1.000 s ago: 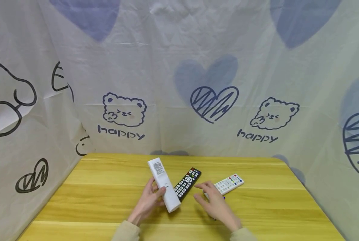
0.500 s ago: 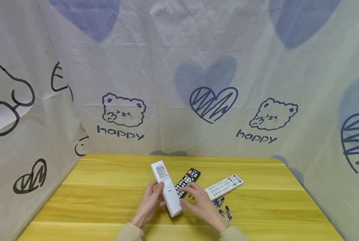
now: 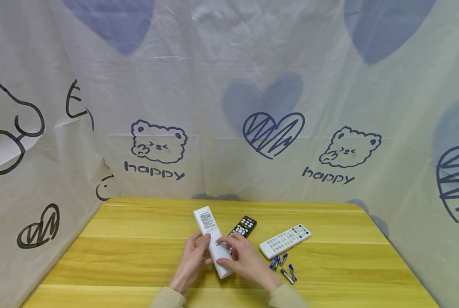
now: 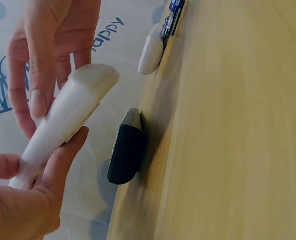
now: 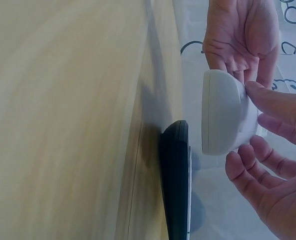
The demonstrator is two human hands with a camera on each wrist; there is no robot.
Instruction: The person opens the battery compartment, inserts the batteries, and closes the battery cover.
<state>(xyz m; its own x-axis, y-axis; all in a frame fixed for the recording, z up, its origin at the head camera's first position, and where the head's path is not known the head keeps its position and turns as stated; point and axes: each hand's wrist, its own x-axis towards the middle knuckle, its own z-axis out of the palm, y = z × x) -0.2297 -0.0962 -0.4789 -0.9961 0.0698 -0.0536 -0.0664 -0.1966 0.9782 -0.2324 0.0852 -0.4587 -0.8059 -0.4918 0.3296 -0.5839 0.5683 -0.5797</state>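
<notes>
Wide open tabletop (image 3: 118,256) from about 7 to 10 o'clock of the hands. From 12 to 4 o'clock it gets crowded: black remote (image 3: 244,225) right behind, white button remote (image 3: 285,241) beyond, loose batteries (image 3: 282,265) scattered nearer. Printed curtain (image 3: 229,107) walls off the far side.

The left hand (image 4: 23,200) grips a white remote (image 4: 68,120) from below, its thumb pressed along the remote's underside. The right hand (image 4: 48,45) closes on the same remote from above, fingers (image 4: 38,85) curled over its rounded end. Beyond the white remote, a black remote (image 4: 127,149) lies flat on the wooden table (image 4: 232,140). Farther past the black remote rest a second white remote (image 4: 150,50) and, touching it, blue batteries (image 4: 173,17).
</notes>
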